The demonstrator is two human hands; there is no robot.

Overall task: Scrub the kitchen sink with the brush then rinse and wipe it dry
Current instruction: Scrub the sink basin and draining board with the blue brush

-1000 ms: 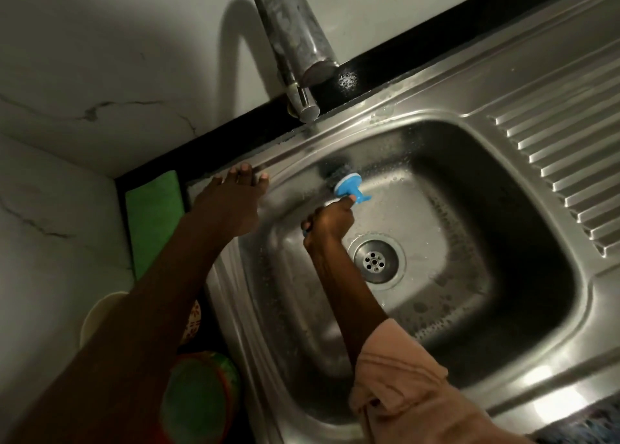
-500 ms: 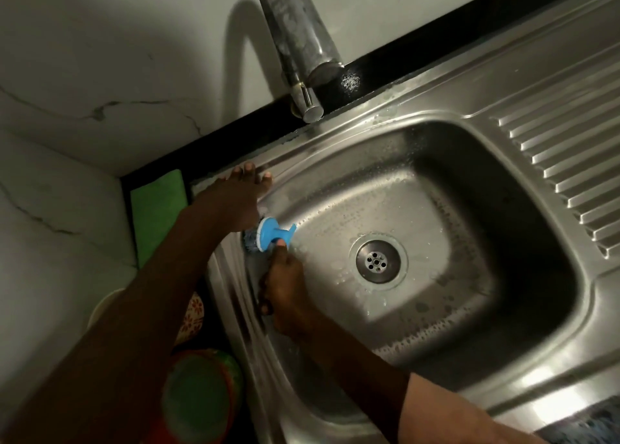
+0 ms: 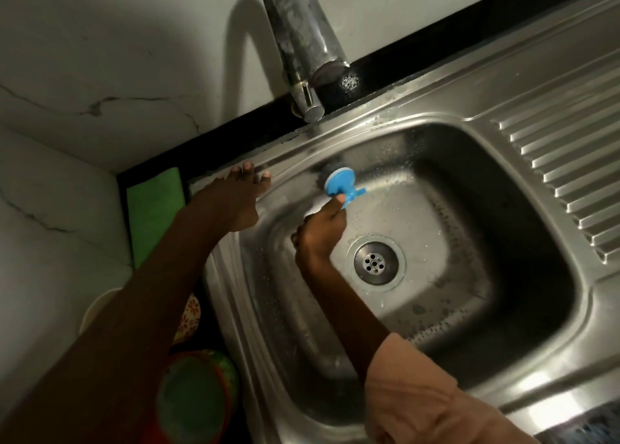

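Mid-scrub, judging by suds: right hand (image 3: 320,229) with fingers curled round the brush (image 3: 340,183) on the sink (image 3: 436,131) far wall, left hand (image 3: 235,199) flat on the rim; rinsing and wiping left

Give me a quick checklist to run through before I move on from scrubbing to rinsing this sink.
1. Brush grip: right hand holds the blue brush by its handle. Ok.
2. Brush contact: its head presses on the basin's far-left wall of the sink. Ok.
3. Bracing: left hand rests flat on the sink's back left rim. Ok.
4. Scrub coverage: suds and droplets show on the floor and near wall; the right wall is in shadow. Cannot tell.
5. Drain: strainer holes look open, no pooled water. Ok.
6. Tap: spout sits over the basin's back edge, no water running. Ok for rinsing.
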